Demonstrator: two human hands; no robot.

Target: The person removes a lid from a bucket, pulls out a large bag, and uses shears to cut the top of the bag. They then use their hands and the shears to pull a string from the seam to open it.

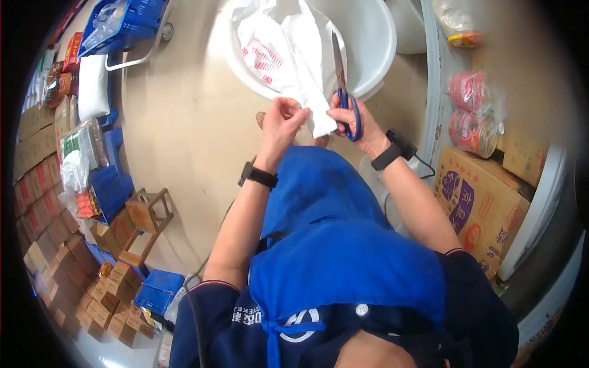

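Note:
A white plastic bag (297, 52) with red print hangs over the rim of a large white tub (383, 46), its narrow end drawn toward my body. My left hand (284, 124) is closed in a pinch at the left edge of that narrow end. On the other side, my right hand (363, 126) grips scissors (341, 76) by their blue handles, blades pointing up and away from me. The right thumb and fingertips also touch the bag's end. Both wrists wear black straps, and the blades lie beside the bag.
Left of me stand a blue basket (132, 27) on a white-framed cart, a small wooden stool (144, 214) and stacked cartons (113, 288). To the right, a shelf holds a printed cardboard box (475, 205) and pink-wrapped packs (472, 116). A cable runs beside my left arm.

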